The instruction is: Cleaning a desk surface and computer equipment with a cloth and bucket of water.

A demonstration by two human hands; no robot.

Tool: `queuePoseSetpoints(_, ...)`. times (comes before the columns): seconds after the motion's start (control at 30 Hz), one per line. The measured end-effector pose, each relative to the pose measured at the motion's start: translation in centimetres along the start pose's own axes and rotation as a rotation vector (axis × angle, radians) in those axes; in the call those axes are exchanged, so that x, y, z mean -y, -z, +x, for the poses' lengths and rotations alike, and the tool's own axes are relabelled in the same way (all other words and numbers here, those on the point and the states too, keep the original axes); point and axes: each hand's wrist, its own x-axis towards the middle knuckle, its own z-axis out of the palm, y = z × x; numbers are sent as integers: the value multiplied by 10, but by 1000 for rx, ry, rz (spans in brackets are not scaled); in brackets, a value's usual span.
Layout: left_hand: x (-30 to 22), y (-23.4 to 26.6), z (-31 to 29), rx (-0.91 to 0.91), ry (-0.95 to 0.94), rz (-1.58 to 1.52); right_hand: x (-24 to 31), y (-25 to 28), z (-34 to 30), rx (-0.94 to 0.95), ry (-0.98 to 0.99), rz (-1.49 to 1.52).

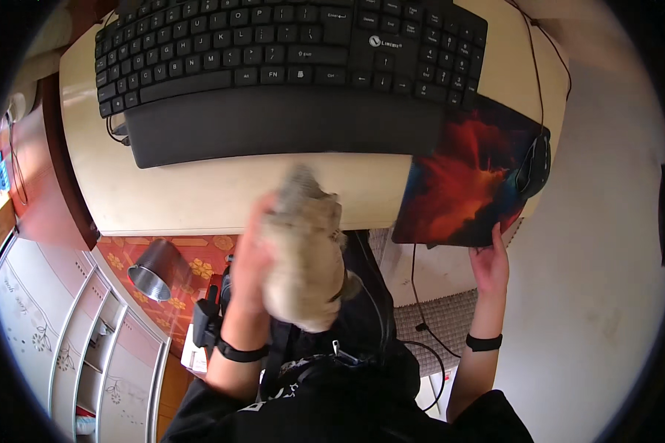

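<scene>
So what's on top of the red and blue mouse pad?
A black wired mouse sits at the red and blue mouse pad's far right edge, and the black keyboard's corner overlaps it. The desk beneath is hidden.
</scene>
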Motion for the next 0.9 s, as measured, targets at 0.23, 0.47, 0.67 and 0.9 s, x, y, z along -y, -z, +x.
queuePoseSetpoints(0.23,0,50,-6,-237,-196,-687,-4,12,-1,-360,222,-112)
queuePoseSetpoints(0.47,13,27,-28,-127,-144,-436,-78,-99,-80,298,1005,-1101)
queuePoseSetpoints(0.67,26,-17,-54,-110,222,-193,-126,-170,-106,865,797,-1304)
queuePoseSetpoints(0.9,12,36,-111,74,-155,854,-74,-121,-128,468,234,-879)
